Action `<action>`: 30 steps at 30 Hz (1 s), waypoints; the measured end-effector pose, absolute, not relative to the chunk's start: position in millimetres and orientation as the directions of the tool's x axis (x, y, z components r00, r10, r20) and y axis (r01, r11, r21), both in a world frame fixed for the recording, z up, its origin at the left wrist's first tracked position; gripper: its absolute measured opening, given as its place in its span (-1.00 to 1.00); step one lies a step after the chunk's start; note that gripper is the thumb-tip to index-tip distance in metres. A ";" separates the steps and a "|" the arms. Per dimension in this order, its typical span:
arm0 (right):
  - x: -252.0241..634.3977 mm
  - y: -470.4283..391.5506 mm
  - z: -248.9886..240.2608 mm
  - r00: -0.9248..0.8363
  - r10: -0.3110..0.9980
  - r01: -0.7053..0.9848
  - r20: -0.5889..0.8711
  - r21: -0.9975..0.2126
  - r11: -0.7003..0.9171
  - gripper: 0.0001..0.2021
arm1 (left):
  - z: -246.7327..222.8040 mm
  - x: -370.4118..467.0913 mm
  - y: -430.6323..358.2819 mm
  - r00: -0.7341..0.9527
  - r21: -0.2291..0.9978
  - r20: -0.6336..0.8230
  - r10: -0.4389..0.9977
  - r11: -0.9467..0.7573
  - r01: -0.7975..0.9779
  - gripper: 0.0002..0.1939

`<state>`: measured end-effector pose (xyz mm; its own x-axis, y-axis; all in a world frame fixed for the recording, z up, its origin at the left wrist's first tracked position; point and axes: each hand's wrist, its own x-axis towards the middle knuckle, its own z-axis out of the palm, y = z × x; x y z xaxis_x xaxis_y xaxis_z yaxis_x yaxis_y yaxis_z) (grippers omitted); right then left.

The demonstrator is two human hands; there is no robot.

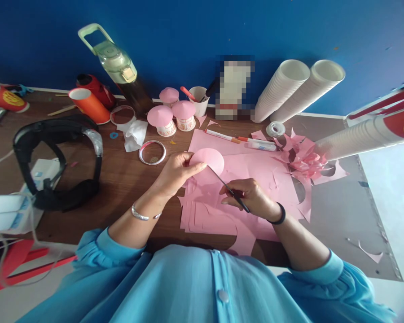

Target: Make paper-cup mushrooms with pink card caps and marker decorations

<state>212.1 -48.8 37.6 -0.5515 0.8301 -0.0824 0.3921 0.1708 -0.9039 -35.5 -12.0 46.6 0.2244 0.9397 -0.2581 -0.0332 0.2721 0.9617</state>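
Observation:
My left hand [180, 172] pinches the lower left edge of a round pink paper disc [210, 158], thumb on top. My right hand [247, 196] is closed round the handles of dark scissors [226, 186]. The scissor blades point up and left, and their tip meets the disc's lower edge by my left thumb. Under both hands lie several overlapping pink paper sheets [265, 172], some with curved cut edges. Beyond the disc stand small printed cups with pink cone tops [183, 114].
Stacked white cups [283, 87] stand by the blue wall, near a tall bottle [121, 67]. Markers [222, 136] lie behind the sheets. Crumpled pink scraps [306, 157] are at right. A black head strap [59, 197], tape rings [152, 152] and an orange tube [89, 106] sit left.

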 end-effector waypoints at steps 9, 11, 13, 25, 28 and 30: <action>214.9 -47.9 31.2 -0.527 0.847 0.492 -0.069 -0.838 0.237 -0.48 | 46.2 -34.7 -7.3 0.111 0.945 -0.243 0.964 0.261 -0.199 -0.70; 215.5 -47.3 28.6 -0.472 0.881 0.599 -0.030 -0.744 0.296 -0.58 | 47.1 -34.8 -5.0 0.068 0.939 -0.209 0.976 0.219 -0.266 -0.70; 215.8 -46.9 28.5 -0.405 0.914 0.732 0.003 -0.598 0.326 -0.71 | 48.2 -34.6 -3.6 0.041 0.936 -0.173 0.984 0.177 -0.305 -0.70; 243.8 -52.3 69.6 -0.394 0.910 0.915 -0.127 0.038 0.402 -0.76 | 49.2 -27.9 -7.6 0.061 0.910 -0.183 0.981 0.192 -0.367 -0.76; 257.9 -49.1 71.3 -0.471 0.865 0.873 -0.176 0.047 0.485 -0.72 | 52.7 -24.1 -10.3 0.036 0.899 -0.201 0.979 0.199 -0.390 -0.74; 264.6 -45.6 70.6 -0.505 0.837 0.849 -0.208 0.056 0.526 -0.69 | 56.6 -22.1 -13.8 0.031 0.887 -0.212 0.977 0.206 -0.413 -0.69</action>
